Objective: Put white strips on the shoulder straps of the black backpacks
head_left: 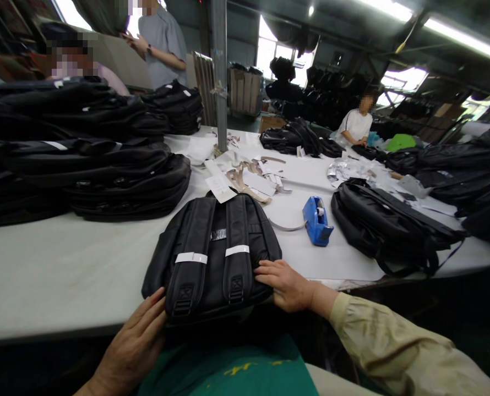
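A black backpack (218,247) lies on the table's near edge with its two padded shoulder straps facing up. White bands wrap both straps, and a white paper tag (221,188) rests at its top end. My left hand (135,341) touches the lower left corner of the bag, fingers stretched out along its side. On the right side, my right hand (284,283) has its fingers bent over the bag's edge; its thumb is hidden. A blue tape dispenser (317,221) stands right of the backpack, with a thin strip reaching from it towards the bag.
Stacked black bags (83,159) fill the table's left side. Another black backpack (393,223) lies to the right. Paper scraps (255,179) are heaped behind my bag, near a metal post (220,77). Clear plastic (352,170) lies farther back. Several people are across the table.
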Action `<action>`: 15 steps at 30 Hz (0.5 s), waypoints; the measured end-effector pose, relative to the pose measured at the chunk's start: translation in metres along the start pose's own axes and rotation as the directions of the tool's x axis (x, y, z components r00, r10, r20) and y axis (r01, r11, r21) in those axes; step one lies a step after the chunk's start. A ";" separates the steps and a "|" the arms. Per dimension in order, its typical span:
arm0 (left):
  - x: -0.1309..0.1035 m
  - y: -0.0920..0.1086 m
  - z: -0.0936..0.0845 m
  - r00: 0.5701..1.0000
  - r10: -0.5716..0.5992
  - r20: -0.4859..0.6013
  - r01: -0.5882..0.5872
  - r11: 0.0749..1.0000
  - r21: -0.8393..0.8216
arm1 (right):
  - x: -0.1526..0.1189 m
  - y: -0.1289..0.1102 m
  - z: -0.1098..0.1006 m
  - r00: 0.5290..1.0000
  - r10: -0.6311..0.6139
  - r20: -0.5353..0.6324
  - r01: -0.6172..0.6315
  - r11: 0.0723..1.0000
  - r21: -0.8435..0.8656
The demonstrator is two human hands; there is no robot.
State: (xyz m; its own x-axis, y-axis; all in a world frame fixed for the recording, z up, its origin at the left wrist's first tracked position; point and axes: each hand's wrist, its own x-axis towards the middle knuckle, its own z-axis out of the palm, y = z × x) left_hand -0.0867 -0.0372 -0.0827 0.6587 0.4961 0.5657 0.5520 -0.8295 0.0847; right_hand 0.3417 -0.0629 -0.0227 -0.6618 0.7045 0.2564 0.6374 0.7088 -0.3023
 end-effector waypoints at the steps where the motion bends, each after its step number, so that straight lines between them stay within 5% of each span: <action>1: -0.001 -0.001 -0.006 1.000 -0.019 0.001 0.019 0.999 -0.039 | 0.006 -0.001 -0.012 0.999 -0.012 -0.049 0.015 0.997 0.070; 3: 0.004 -0.006 -0.021 0.998 -0.065 0.014 0.066 0.990 -0.124 | 0.023 -0.003 -0.031 0.984 0.029 -0.179 -0.001 0.988 0.155; 6: 0.030 -0.018 -0.045 0.951 -0.303 0.065 0.310 0.921 -0.237 | 0.057 -0.005 -0.041 0.914 0.278 -0.296 -0.234 0.956 0.176; 9: 0.075 -0.022 -0.053 0.773 -0.614 0.160 0.635 0.748 -0.194 | 0.087 -0.008 -0.029 0.801 0.559 -0.213 -0.534 0.829 0.165; 11: 0.103 -0.016 -0.047 0.708 -0.676 0.204 0.699 0.712 -0.065 | 0.099 -0.012 -0.017 0.750 0.653 -0.108 -0.642 0.757 0.121; 15: 0.133 0.009 -0.021 0.764 -0.576 0.289 0.581 0.810 0.080 | 0.102 -0.023 0.002 0.780 0.625 -0.033 -0.626 0.780 -0.004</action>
State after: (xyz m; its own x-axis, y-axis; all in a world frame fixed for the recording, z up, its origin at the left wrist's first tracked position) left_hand -0.0048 0.0158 0.0104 0.3329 0.9315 0.1468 0.8707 -0.3634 0.3314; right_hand 0.2595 -0.0075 0.0087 -0.1048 0.9937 0.0409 0.9130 0.1124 -0.3922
